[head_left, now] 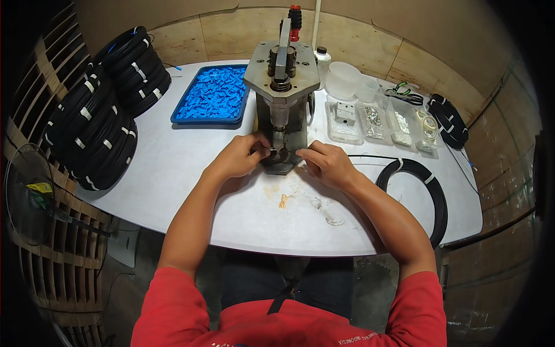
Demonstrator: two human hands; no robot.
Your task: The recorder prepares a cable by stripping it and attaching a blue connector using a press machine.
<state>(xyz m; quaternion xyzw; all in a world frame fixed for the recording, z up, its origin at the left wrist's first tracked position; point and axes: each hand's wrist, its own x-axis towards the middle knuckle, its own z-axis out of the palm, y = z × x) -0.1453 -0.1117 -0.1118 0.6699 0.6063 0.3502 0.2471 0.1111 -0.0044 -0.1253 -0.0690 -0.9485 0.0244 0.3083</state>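
Note:
A grey metal bench press (281,87) with an upright lever stands at the middle of the table. At its base, on the left side, my left hand (243,155) has thumb and fingers pinched by the tooling; what they hold is too small to make out. From the other side my right hand (328,162) points its closed fingers at the same spot, gripping a black cable. That cable (370,156) comes out behind the hand and runs right to a black coil (430,185) bound with white tape, which lies over the table's right front part.
Left of the press sits a blue tray (207,122) heaped with small blue pieces. Stacked black cable coils (92,133) crowd the left edge. Clear plastic boxes (346,136) of small metal parts, white tubs (342,81), a bottle (322,61) and pliers (404,92) stand at the right rear.

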